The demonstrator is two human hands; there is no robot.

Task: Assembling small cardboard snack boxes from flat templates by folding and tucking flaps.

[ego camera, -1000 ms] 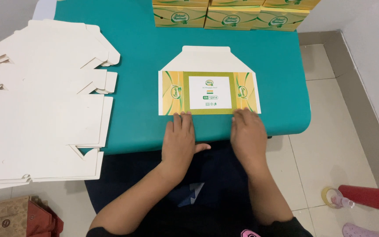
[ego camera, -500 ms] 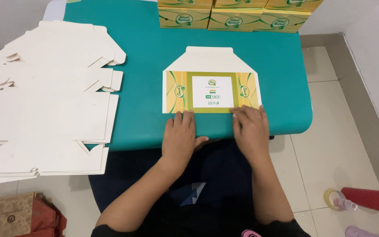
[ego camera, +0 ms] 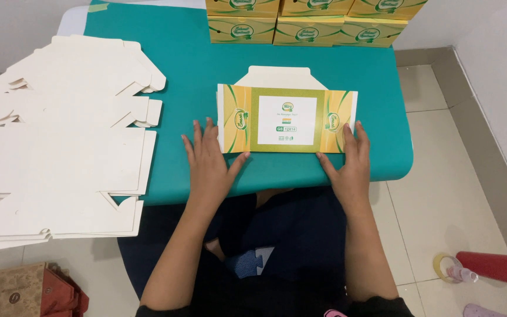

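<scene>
A flat folded carton (ego camera: 286, 114), yellow and green with a white panel and a white flap at its far side, lies on the teal table (ego camera: 177, 64). My left hand (ego camera: 209, 162) lies flat on the table at the carton's near left corner, fingers spread and touching its edge. My right hand (ego camera: 347, 161) rests flat at the near right corner, fingertips against the carton's right edge. Neither hand grips anything.
A big stack of flat white carton blanks (ego camera: 60, 147) covers the table's left end and overhangs it. Assembled yellow boxes (ego camera: 306, 20) line the far edge. On the tiled floor lie a red cylinder (ego camera: 497, 267), a tape roll (ego camera: 444, 264) and a brown bag (ego camera: 24, 290).
Both hands have slid apart from the carton's near middle to its left and right corners. The carton looks longer and flatter, with its slanted side flaps gone from view.
</scene>
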